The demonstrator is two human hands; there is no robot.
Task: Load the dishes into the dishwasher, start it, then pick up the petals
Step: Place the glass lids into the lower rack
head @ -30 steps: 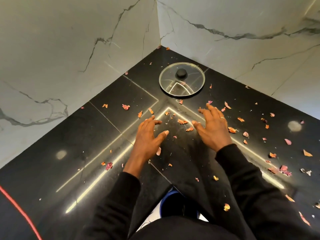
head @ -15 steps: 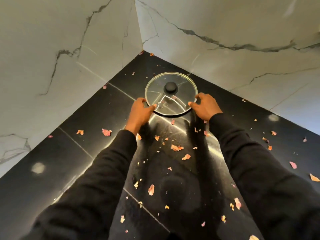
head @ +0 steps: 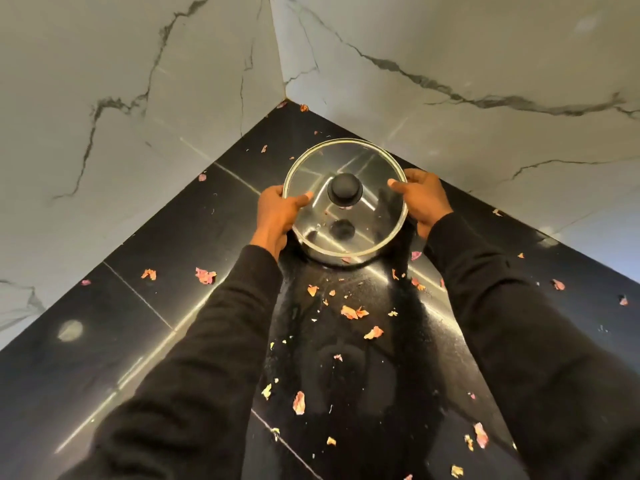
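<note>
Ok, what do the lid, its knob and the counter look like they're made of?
The lid is clear glass, see-through, with a thin metal-looking rim. Its knob is matte black, probably plastic. The counter looks like polished black stone or tile: mirror-like reflections, straight seams.

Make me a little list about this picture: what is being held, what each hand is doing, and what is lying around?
Held thing: glass lid with a black knob
Left hand: grips the lid's left rim, thumb on the glass
Right hand: grips the lid's right rim, thumb on the glass
Lid pose: tilted toward the camera; cannot tell if its near edge touches the surface
Lying around: dried petals scattered about
Surface: shiny black
Place: a corner between two marble walls
</note>
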